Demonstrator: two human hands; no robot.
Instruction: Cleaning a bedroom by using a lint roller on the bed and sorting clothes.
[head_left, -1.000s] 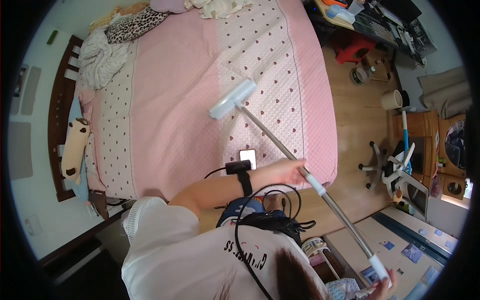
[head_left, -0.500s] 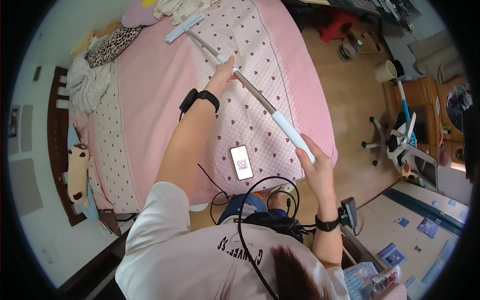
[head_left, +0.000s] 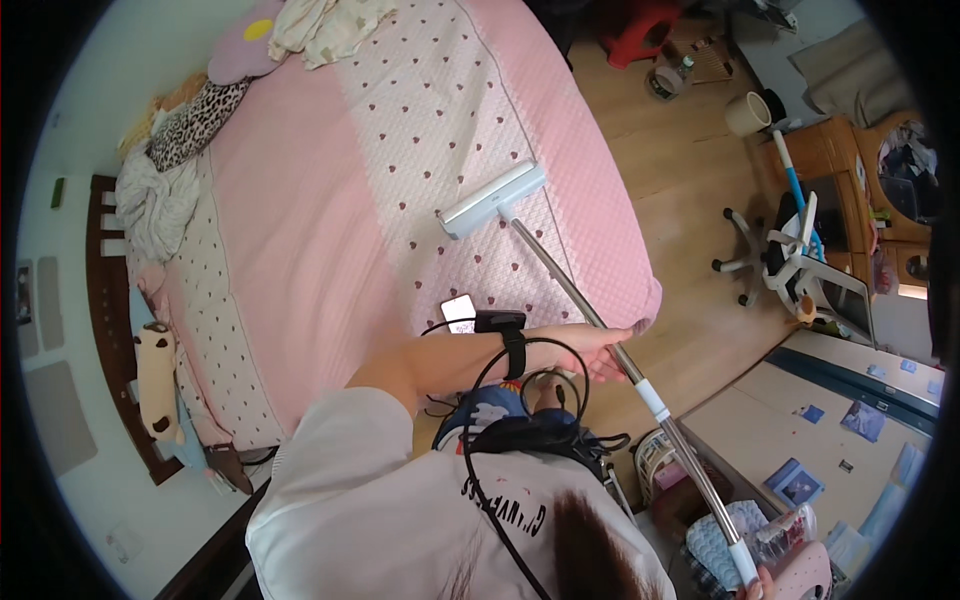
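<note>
A long-handled lint roller (head_left: 560, 280) slants across the view, its wide pale blue and white head (head_left: 490, 200) on the quilted bedspread. My left hand (head_left: 598, 350) is closed loosely around the metal pole, thumb on one side and fingers on the other. At the lower right edge, my right hand (head_left: 762, 586) holds the pale end of the handle; most of that hand is cut off by the picture's rim. Beside my left wrist lies a phone (head_left: 458, 308) with a lit screen, partly covered by the black device strapped there.
The pink bedspread (head_left: 290, 240) has heart-dotted bands. Pillows and rumpled cloth (head_left: 335, 28) lie along its far left. Off the bed's right side are a white swivel chair (head_left: 800, 250), a bin (head_left: 747, 114) and a red stool (head_left: 640, 35). A black cable (head_left: 470, 440) loops before my body.
The roller head has come nearer across the bed and to the right. Both hands have moved back toward my lower right with the pole, and my left forearm now crosses over the phone.
</note>
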